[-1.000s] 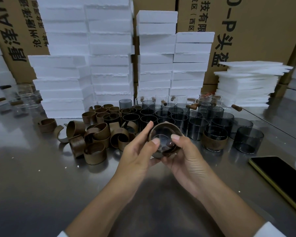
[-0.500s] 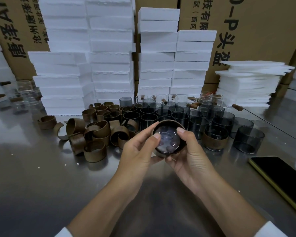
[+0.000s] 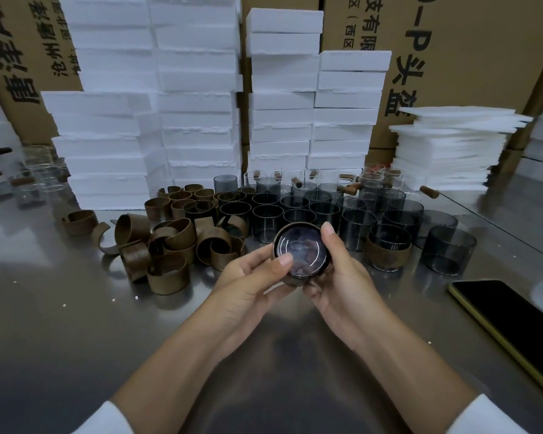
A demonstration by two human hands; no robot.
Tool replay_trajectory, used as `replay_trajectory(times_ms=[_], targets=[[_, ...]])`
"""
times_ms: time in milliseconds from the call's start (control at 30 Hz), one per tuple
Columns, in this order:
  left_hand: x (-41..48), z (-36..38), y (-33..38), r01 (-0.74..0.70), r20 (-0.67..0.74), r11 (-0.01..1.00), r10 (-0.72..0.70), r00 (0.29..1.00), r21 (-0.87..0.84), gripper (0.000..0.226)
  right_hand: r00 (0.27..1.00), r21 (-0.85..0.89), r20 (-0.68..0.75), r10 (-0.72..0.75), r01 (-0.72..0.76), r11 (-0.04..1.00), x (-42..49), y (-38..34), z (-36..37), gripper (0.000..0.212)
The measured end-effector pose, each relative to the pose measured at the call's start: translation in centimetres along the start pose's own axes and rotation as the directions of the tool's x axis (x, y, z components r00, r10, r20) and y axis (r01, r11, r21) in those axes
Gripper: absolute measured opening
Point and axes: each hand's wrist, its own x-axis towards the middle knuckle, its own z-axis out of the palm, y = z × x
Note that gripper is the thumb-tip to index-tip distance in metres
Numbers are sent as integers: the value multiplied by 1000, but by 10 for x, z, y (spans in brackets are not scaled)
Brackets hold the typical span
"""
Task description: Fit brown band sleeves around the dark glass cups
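Note:
Both hands hold one dark glass cup (image 3: pixel 301 250) above the steel table, its round end tipped toward me and a brown band sleeve (image 3: pixel 295 280) wrapped around its wall. My left hand (image 3: pixel 248 277) grips it from the left with the thumb across the glass face. My right hand (image 3: pixel 339 277) cups it from the right, index finger over the top rim. Behind stand several bare dark glass cups (image 3: pixel 295 208). One sleeved cup (image 3: pixel 387 252) sits to the right. A loose pile of brown sleeves (image 3: pixel 170 239) lies to the left.
Stacks of white foam blocks (image 3: pixel 195 104) and cardboard boxes (image 3: pixel 452 57) wall off the back. Thin foam sheets (image 3: pixel 452 145) are piled at back right. A black phone (image 3: pixel 511 321) lies at the right edge. Clear glasses (image 3: pixel 38 170) stand far left.
The cup has tilted so its round end faces me more squarely, and the sleeve sits further around it. Both hands have kept their grip in about the same spot.

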Motion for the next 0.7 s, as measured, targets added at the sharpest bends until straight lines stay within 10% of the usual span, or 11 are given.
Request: replay_trajectory(times_ms=[167, 700], targets=[[3, -3, -2, -56, -19, 997, 57, 998, 56, 103, 999, 81, 16, 41, -42, 996, 2, -2, -1, 49], [6, 1, -4, -146, -24, 989, 145, 989, -1, 113, 989, 123, 127, 69, -85, 989, -1, -2, 1, 47]])
